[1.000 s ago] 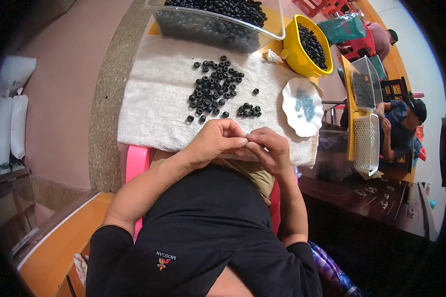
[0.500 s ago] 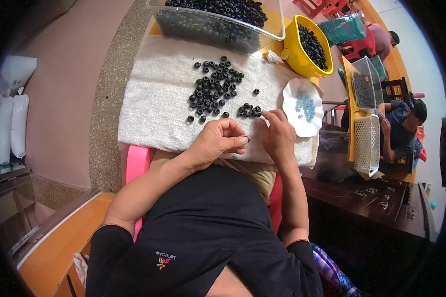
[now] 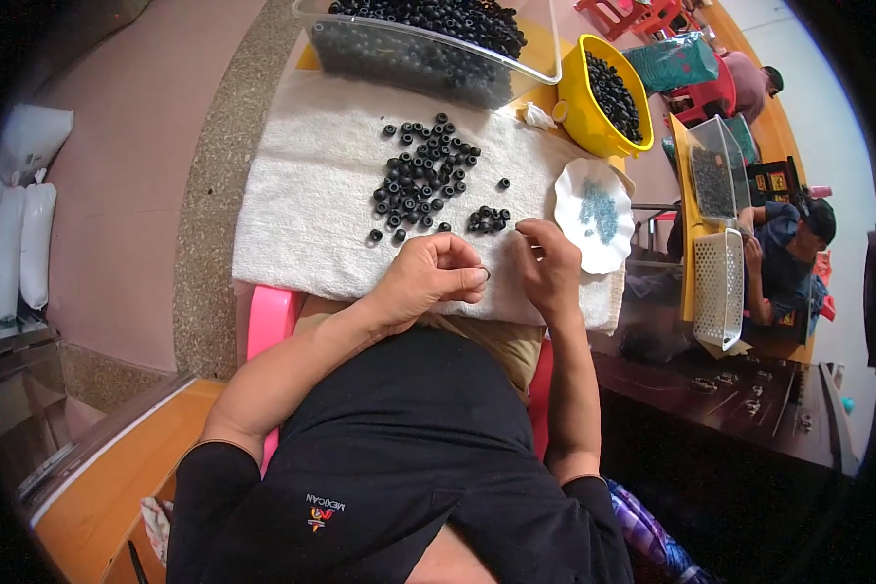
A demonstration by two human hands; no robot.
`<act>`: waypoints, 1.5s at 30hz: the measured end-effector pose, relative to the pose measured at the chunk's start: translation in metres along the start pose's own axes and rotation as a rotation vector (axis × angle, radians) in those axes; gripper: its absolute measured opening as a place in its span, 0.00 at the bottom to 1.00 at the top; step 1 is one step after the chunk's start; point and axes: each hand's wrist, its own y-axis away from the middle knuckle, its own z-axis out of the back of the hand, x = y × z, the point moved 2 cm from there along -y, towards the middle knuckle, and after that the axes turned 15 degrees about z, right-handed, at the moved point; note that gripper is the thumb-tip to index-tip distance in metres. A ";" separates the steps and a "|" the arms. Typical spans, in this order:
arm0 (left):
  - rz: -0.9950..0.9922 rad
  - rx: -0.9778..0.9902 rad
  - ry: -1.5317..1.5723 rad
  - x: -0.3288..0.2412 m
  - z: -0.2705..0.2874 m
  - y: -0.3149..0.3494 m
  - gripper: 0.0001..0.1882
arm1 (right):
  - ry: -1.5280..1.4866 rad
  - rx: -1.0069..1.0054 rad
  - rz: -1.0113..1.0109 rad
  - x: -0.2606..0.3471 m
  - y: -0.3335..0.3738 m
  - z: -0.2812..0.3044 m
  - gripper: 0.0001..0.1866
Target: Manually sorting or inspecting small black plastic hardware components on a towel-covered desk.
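Note:
My left hand (image 3: 436, 273) is closed in a pinch just above the near edge of the white towel (image 3: 297, 185). A small black round part (image 3: 487, 274) shows at its fingertips, mostly hidden. To its right, my right hand (image 3: 553, 261) has its fingers curled inward; anything between the fingertips is hidden. Just left of those fingertips lies a small cluster of black bead-like parts (image 3: 487, 220), each round with a hole. A larger loose pile of the same parts (image 3: 420, 175) spreads over the towel beyond my left hand. One single part (image 3: 503, 183) lies apart.
A scalloped white dish (image 3: 574, 248) with small bluish clear pieces stands right of my right hand. Behind are a clear bin (image 3: 530, 70) and a yellow basket (image 3: 576, 115), both holding black parts. Another person (image 3: 788, 248) sits at the right beside a white perforated basket (image 3: 718, 292).
My right hand has drawn slightly away from the small cluster, its fingers curling in more. The left hand keeps its pinch in nearly the same place.

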 end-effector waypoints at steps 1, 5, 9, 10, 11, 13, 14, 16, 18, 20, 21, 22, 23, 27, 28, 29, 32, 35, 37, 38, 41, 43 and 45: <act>-0.003 -0.004 -0.004 0.000 0.000 0.000 0.07 | 0.000 -0.001 0.001 0.001 0.002 0.002 0.05; 0.004 -0.004 -0.002 -0.001 -0.001 0.001 0.08 | -0.355 0.013 -0.136 -0.006 0.011 0.002 0.03; -0.008 -0.002 -0.010 0.000 -0.001 0.000 0.07 | -0.598 -0.044 -0.231 -0.002 0.011 0.002 0.02; -0.003 0.003 -0.007 0.000 0.000 0.000 0.07 | -0.599 -0.044 -0.230 -0.001 0.011 0.001 0.02; -0.004 0.002 -0.007 0.000 -0.001 0.000 0.07 | -0.667 -0.063 -0.253 0.000 0.012 0.000 0.02; -0.007 -0.006 -0.006 0.000 -0.001 0.001 0.07 | -0.735 -0.081 -0.276 0.001 0.013 -0.001 0.02; -0.007 -0.008 -0.006 -0.001 -0.001 0.001 0.07 | -0.779 -0.073 -0.281 0.001 0.014 -0.003 0.03; -0.005 -0.001 -0.012 -0.002 -0.002 0.002 0.08 | -0.824 -0.064 -0.286 0.002 0.016 -0.006 0.03; -0.012 -0.001 -0.033 -0.002 -0.004 0.002 0.09 | -0.835 -0.032 -0.309 0.002 0.019 -0.009 0.04; -0.020 -0.002 -0.054 -0.001 -0.005 0.001 0.11 | -0.799 -0.014 -0.289 0.002 0.021 -0.012 0.03; -0.033 -0.005 -0.058 0.001 -0.005 0.000 0.13 | -0.763 0.005 -0.269 0.002 0.021 -0.014 0.03; -0.047 -0.008 -0.061 0.001 -0.004 0.000 0.15 | -0.764 0.005 -0.269 0.004 0.021 -0.014 0.03; -0.048 -0.009 -0.061 0.002 -0.003 -0.001 0.15 | -0.740 0.007 -0.266 0.005 0.020 -0.015 0.03; -0.088 -0.037 -0.137 0.004 0.000 -0.001 0.14 | -0.663 0.010 -0.278 0.016 0.017 -0.014 0.02; -0.089 -0.054 -0.141 0.005 0.000 -0.001 0.14 | -0.664 0.011 -0.277 0.016 0.017 -0.015 0.02; -0.088 -0.053 -0.142 0.005 -0.001 -0.001 0.14 | -0.663 0.004 -0.252 0.016 0.017 -0.016 0.02; -0.103 -0.074 -0.142 0.004 -0.003 0.000 0.15 | -0.675 -0.002 -0.230 0.016 0.018 -0.016 0.02; -0.124 -0.066 -0.156 0.006 -0.001 -0.002 0.14 | -0.737 -0.009 -0.240 0.012 0.022 -0.019 0.03; -0.144 -0.049 -0.190 0.006 0.000 -0.002 0.14 | -0.785 -0.016 -0.245 0.011 0.024 -0.020 0.03; -0.143 -0.050 -0.190 0.006 0.000 -0.002 0.14 | -0.787 -0.011 -0.236 0.011 0.024 -0.021 0.03; -0.143 -0.052 -0.192 0.006 0.001 -0.003 0.12 | -0.776 0.000 -0.230 0.013 0.024 -0.021 0.03; -0.161 -0.067 -0.192 0.006 0.001 -0.002 0.11 | -0.763 0.008 -0.232 0.015 0.022 -0.020 0.03; -0.158 -0.077 -0.172 0.007 0.001 -0.003 0.10 | -0.715 0.021 -0.180 0.019 0.020 -0.019 0.03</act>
